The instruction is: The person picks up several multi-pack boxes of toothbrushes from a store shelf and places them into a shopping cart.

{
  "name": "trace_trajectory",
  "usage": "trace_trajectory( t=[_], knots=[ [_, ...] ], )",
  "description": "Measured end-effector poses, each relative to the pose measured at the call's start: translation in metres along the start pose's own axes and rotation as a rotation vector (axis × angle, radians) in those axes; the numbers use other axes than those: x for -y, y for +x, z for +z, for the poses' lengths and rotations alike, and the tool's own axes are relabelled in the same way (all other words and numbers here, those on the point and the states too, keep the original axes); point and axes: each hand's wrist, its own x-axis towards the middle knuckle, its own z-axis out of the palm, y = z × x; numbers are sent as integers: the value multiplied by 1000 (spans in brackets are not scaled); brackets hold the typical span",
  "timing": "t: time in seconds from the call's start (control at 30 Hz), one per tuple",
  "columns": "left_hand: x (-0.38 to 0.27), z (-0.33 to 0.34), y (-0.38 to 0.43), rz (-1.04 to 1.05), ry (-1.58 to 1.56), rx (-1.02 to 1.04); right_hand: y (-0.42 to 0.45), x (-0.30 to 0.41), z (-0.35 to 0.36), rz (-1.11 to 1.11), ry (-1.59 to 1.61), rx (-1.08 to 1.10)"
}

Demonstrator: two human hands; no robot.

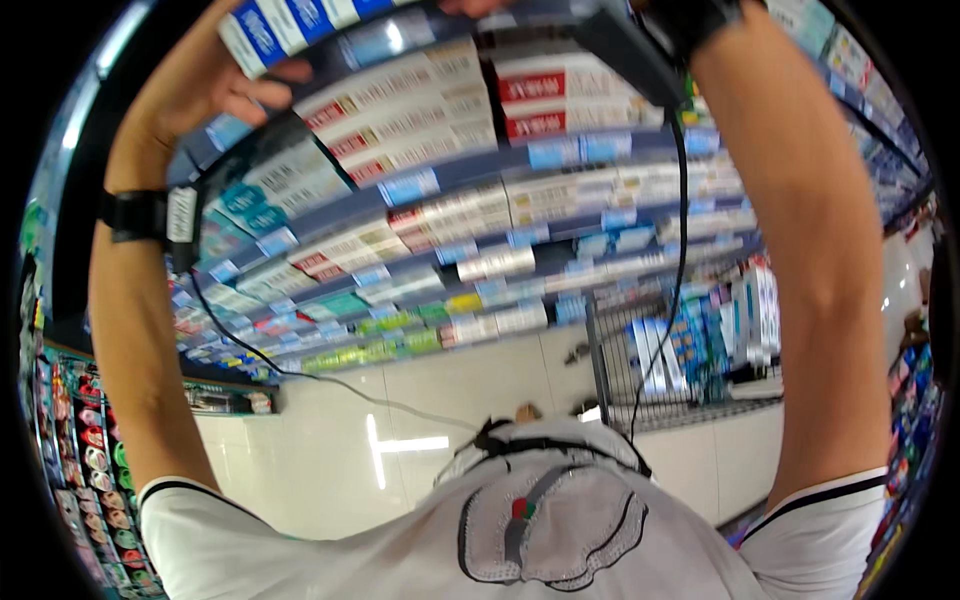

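My left hand [236, 94] is raised at the upper left, its fingers curled below a row of blue-and-white boxes [289, 26]. The boxes hide part of this hand, and whether it grips them cannot be told. My right forearm [795, 172] reaches up to the top edge, where most of the hand is cut off or hidden behind a black wrist device [634, 56]. Blurred fingertips [476, 6] show at the top middle. Below the hands, white-and-red cartons [409, 105] are stacked on a shelf, beside teal-and-white cartons [277, 187].
Shelves with blue price tags [409, 186] step down to a glossy tiled floor [322, 442]. A wire shopping cart [600, 360] holding packages [667, 352] stands at the right. Black cables [679, 210] run from both wrists to my waist. Hanging goods [94, 450] line the left.
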Motion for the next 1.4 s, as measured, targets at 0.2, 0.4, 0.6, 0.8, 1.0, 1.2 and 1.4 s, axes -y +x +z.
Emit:
trace_trajectory(
  t=[0.2,0.4,0.6,0.8,1.0,1.2,1.4],
  knots=[
    [23,-22,-12,100,-292,7,15,-14,29,-132,69,-246],
    [18,51,-51,225,-283,-263,-28,3,54,-139,45,-311],
    [30,137,-97,180,-437,-409,-129,7,82,-254,-193,-214],
    [47,222,-128,192,-446,-447,-185,-7,98,-140,150,-294],
    [52,293,-125,21,-424,-366,-261,-47,108,-11,12,-505],
    [83,354,-98,-104,-524,-24,-342,-78,109,208,179,-689],
    [136,435,-53,-382,-693,291,-424,-155,100,549,330,-871]
  ],
)
